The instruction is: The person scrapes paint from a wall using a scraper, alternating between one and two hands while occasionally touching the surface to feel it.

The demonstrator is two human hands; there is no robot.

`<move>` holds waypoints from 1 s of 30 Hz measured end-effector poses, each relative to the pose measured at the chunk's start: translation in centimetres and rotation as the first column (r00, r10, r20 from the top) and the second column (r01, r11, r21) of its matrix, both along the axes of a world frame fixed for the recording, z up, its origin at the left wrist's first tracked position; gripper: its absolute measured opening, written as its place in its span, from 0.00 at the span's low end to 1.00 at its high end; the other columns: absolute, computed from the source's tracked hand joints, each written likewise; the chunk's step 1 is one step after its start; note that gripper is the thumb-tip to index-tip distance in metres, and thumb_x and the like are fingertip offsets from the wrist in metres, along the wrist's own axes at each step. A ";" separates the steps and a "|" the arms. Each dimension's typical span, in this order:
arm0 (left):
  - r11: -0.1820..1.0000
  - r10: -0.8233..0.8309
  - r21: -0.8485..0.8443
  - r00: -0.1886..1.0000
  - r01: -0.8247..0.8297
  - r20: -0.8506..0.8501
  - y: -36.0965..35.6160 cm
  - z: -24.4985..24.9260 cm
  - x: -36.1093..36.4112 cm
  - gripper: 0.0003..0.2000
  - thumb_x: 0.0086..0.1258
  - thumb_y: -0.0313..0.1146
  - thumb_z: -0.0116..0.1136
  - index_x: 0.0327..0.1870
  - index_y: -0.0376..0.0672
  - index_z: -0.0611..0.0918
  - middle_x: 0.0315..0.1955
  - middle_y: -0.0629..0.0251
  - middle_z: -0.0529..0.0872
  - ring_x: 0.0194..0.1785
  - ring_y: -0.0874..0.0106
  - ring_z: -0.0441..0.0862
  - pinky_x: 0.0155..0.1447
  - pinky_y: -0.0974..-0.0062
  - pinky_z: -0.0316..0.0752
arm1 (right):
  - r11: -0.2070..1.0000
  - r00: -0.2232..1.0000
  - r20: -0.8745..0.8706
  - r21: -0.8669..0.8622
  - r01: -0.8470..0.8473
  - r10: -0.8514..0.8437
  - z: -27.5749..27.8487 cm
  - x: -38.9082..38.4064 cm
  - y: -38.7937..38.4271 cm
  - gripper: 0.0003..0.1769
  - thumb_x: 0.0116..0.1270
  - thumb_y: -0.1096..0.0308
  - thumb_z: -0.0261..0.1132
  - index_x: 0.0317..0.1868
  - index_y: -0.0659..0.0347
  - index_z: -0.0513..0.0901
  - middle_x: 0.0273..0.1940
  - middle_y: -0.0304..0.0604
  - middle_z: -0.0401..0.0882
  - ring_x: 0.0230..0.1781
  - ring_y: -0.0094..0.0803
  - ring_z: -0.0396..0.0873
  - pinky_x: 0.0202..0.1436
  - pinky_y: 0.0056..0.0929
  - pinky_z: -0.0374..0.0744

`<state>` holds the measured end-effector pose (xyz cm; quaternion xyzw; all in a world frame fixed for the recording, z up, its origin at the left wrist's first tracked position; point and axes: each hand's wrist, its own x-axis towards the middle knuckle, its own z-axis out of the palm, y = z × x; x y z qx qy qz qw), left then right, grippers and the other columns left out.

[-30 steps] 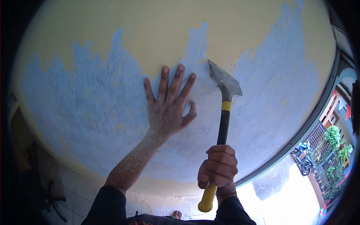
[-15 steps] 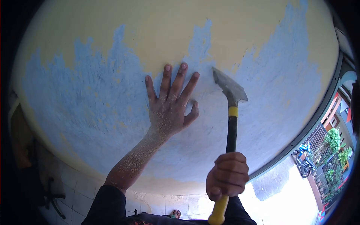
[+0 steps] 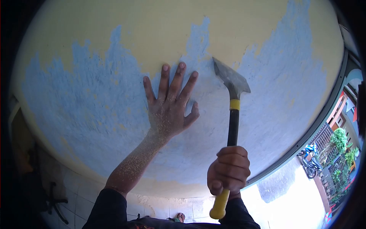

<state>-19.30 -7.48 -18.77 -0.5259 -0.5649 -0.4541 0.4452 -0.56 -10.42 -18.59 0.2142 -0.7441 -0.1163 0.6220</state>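
Note:
My left hand [image 3: 166,110] lies on the wall with its fingers spread, and pale flakes and dust cover its back and the forearm. A long-handled scraper [image 3: 233,124] with a flared grey metal blade, a black shaft and a yellow grip is in my right hand [image 3: 228,170]. The fingers of this hand are wrapped around the lower handle. The blade overlaps the wall, to the right of my left fingertips. On the wall [image 3: 110,143], yellow paint remains above a broad, ragged blue-grey bared area.
Pale floor tiles [image 3: 167,212] and a sandalled foot [image 3: 180,217] show below. The wall's dark edging [image 3: 305,143] curves along the right. Beyond it are a parked motorbike [image 3: 312,164], green plants [image 3: 338,139] and a fence. A dark-legged stand [image 3: 57,204] is at lower left.
The scraper and my right hand have moved slightly up and left in view. My left hand stays spread on the wall, and the view has shifted a little.

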 end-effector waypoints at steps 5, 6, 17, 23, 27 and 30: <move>1.000 0.014 0.001 1.000 -0.014 -0.006 0.0 0.1 -0.2 0.30 0.66 0.47 0.45 0.72 0.57 0.64 0.75 0.64 0.55 0.79 0.59 0.44 0.74 0.38 0.30 | 1.000 1.000 -0.017 -0.010 0.007 -0.007 -0.4 0.6 -0.2 0.12 0.54 0.71 0.62 0.18 0.53 0.69 0.18 0.33 0.73 0.20 0.30 0.76 0.30 0.28 0.82; 1.000 0.019 -0.005 1.000 -0.019 -0.012 -0.1 0.1 -0.2 0.30 0.66 0.47 0.46 0.72 0.57 0.64 0.75 0.64 0.55 0.79 0.59 0.44 0.74 0.38 0.31 | 0.993 0.992 0.062 -0.031 0.116 -0.114 0.6 0.5 0.0 0.12 0.54 0.70 0.63 0.17 0.52 0.69 0.17 0.33 0.72 0.20 0.29 0.75 0.28 0.27 0.82; 1.000 0.000 0.002 1.000 0.000 -0.013 -0.2 0.0 0.0 0.31 0.64 0.47 0.48 0.72 0.56 0.65 0.74 0.63 0.55 0.78 0.58 0.45 0.74 0.36 0.32 | 0.999 0.994 -0.102 0.013 -0.043 0.044 -0.2 0.2 -0.6 0.13 0.52 0.71 0.61 0.15 0.52 0.68 0.16 0.33 0.73 0.18 0.30 0.75 0.28 0.29 0.82; 1.000 -0.010 -0.010 1.000 0.010 -0.009 -0.3 0.0 0.0 0.31 0.64 0.46 0.48 0.72 0.56 0.64 0.74 0.63 0.55 0.78 0.58 0.45 0.74 0.36 0.32 | 1.000 0.993 -0.114 0.007 -0.025 0.026 0.1 0.9 -1.2 0.14 0.51 0.72 0.61 0.14 0.51 0.66 0.15 0.33 0.72 0.14 0.30 0.73 0.24 0.27 0.80; 1.000 0.010 0.000 1.000 -0.010 -0.014 -0.2 0.1 -0.1 0.31 0.63 0.45 0.48 0.72 0.56 0.65 0.74 0.63 0.56 0.79 0.59 0.44 0.74 0.37 0.32 | 0.996 0.995 -0.043 0.004 0.086 -0.086 0.0 0.5 0.5 0.14 0.51 0.73 0.61 0.15 0.51 0.66 0.15 0.32 0.71 0.17 0.29 0.74 0.24 0.28 0.80; 0.999 0.008 0.032 1.000 -0.007 -0.021 0.1 0.0 -0.2 0.31 0.63 0.45 0.48 0.71 0.57 0.65 0.74 0.63 0.57 0.79 0.59 0.44 0.74 0.37 0.32 | 0.997 0.996 0.035 -0.013 0.077 -0.076 -0.2 1.2 -0.6 0.13 0.51 0.73 0.61 0.16 0.52 0.66 0.17 0.33 0.72 0.19 0.30 0.75 0.28 0.28 0.81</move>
